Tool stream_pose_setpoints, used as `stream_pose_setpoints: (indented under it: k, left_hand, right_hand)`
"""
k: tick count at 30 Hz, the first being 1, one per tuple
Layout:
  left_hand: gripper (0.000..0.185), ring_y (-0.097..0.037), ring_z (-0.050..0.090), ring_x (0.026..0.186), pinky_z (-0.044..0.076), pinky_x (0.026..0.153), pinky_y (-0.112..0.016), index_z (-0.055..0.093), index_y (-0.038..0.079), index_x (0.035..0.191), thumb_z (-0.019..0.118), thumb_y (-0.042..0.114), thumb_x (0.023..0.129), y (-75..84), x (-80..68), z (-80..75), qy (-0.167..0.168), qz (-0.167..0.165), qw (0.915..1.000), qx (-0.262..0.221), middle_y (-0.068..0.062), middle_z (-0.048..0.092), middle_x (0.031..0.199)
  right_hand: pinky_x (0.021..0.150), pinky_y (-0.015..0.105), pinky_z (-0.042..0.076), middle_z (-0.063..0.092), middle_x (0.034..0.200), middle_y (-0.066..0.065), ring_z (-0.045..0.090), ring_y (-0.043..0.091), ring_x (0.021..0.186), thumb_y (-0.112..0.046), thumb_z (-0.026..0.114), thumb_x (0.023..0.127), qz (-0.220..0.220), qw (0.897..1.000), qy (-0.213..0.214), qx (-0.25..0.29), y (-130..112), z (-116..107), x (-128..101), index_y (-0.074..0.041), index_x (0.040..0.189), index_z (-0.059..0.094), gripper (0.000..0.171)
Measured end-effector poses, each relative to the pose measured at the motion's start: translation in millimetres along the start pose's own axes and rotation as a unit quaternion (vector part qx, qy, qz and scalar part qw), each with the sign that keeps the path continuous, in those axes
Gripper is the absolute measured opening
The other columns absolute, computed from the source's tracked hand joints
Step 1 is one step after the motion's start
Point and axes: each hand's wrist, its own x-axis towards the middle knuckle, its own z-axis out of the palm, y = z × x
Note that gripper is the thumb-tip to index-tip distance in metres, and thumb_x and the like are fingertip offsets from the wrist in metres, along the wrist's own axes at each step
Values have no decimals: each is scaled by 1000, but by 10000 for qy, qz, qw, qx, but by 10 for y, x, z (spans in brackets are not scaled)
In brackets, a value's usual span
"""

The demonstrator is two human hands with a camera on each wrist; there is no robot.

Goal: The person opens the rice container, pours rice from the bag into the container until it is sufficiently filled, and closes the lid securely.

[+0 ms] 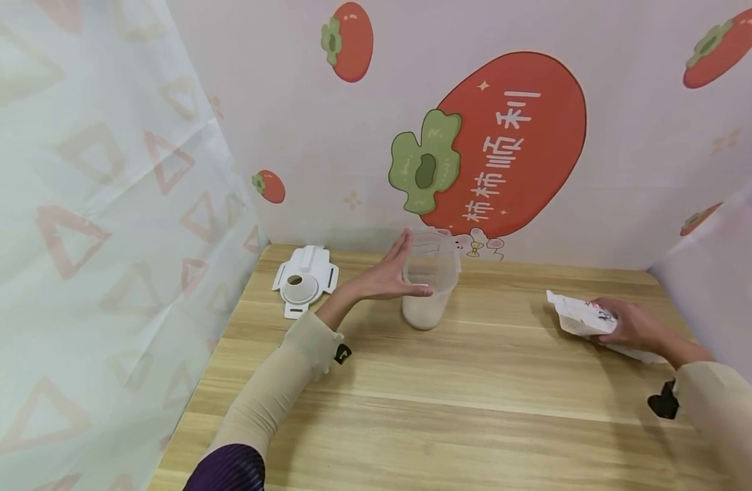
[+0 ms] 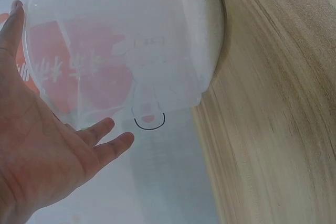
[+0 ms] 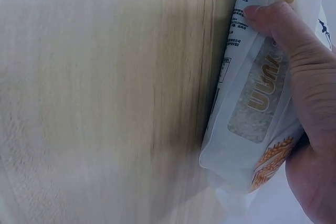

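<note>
Grain bag (image 1: 575,317), gripped at a tilt toward the right-hand end of the worktop (image 1: 474,395); whether resting on it or lifted, cannot tell. Well apart to the left, translucent container (image 1: 434,273), upright near the back edge, with a wide span of worktop between the two and another in front, toward the near side. White plastic piece (image 1: 308,260) with a round collar, lying in the back left corner near both edges. Pale wood grain throughout; behind, printed backdrop (image 1: 259,82) with a large red persimmon (image 1: 536,136); at left, pale sheet (image 1: 124,273) patterned with triangles. Right hand (image 1: 628,324) closed round the bag, thumb across the face beside its window (image 3: 252,121) of whitish grains. Left hand (image 1: 385,278) holding nothing, thumb and fingers spread beside the container; contact, cannot tell. Both arms stretched forward, wide apart, in beige sleeves (image 1: 268,392).
</note>
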Motion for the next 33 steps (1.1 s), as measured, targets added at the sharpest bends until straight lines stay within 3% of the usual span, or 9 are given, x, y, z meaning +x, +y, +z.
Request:
stream_pose_setpoints:
  k: [6, 13, 16, 24, 33]
  left_hand:
    - [132, -16, -7, 164, 23, 130, -48, -23, 25, 165, 74, 68, 88, 8, 4, -6, 1, -28, 10000, 49, 0, -23, 177]
    - [132, -16, -8, 164, 23, 130, -49, -22, 22, 167, 74, 67, 88, 6, 3, -3, 5, -1, 10000, -36, -1, -23, 177]
    - [132, -15, -8, 164, 23, 130, -50, -21, 20, 167, 74, 66, 88, 10, -4, -3, 5, 4, 10000, -70, -1, -23, 177]
    - [132, -15, -8, 164, 25, 129, -50, -23, 23, 167, 75, 66, 88, 18, -16, -8, -7, -25, 10000, -74, 2, -25, 176]
    - [131, -17, -6, 164, 26, 129, -51, -21, 21, 167, 74, 66, 89, 21, -11, -4, 8, -3, 10000, -49, 0, -23, 177]
  right_hand:
    - [66, 28, 48, 76, 100, 12, 58, 5, 83, -19, 101, 63, 78, 9998, -36, 151, -16, -5, 42, 2, 115, 70, 64]
    - [71, 32, 49, 73, 111, 31, 65, 27, 91, -20, 99, 69, 521, 9979, -214, 335, -62, -41, 93, 11, 124, 66, 71]
    - [71, 32, 48, 71, 112, 35, 64, 31, 91, -17, 99, 69, 613, 9972, -199, 383, -74, -57, 113, 13, 125, 64, 72]
    - [68, 26, 43, 72, 111, 29, 57, 19, 84, -19, 96, 76, 807, 9946, -122, 641, -146, -89, 191, 8, 135, 61, 74]
    - [66, 23, 43, 72, 107, 23, 51, 2, 79, -15, 93, 80, 761, 9921, -2, 994, -218, -90, 285, 12, 135, 62, 67]
